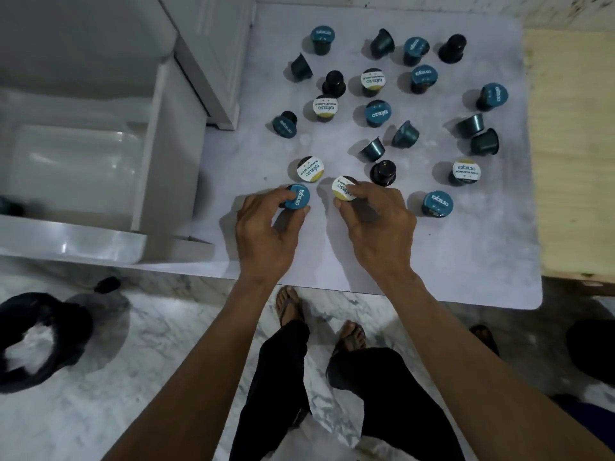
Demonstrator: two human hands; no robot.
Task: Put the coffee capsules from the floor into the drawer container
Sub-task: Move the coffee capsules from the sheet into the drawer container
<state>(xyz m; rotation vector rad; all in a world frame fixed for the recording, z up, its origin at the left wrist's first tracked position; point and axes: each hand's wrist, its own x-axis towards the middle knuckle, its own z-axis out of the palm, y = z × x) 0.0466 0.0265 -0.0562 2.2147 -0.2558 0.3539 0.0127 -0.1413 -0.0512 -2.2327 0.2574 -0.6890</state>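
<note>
Several coffee capsules lie scattered on a white mat (466,254) on the floor, some upright with blue or white-and-gold lids, some tipped over. My left hand (266,227) pinches a blue-lidded capsule (298,196) at the mat's near side. My right hand (379,221) grips a white-and-gold-lidded capsule (343,188) beside it. Another white-and-gold capsule (310,168) stands just beyond both hands. To the left the open white drawer container (149,154) holds a dark capsule (10,207) at its near left corner.
A white cabinet (213,61) stands behind the drawer. A wooden board (572,144) borders the mat on the right. On the marble floor a black bag (43,337) lies at the left, and my legs and sandalled feet (319,327) are below the mat.
</note>
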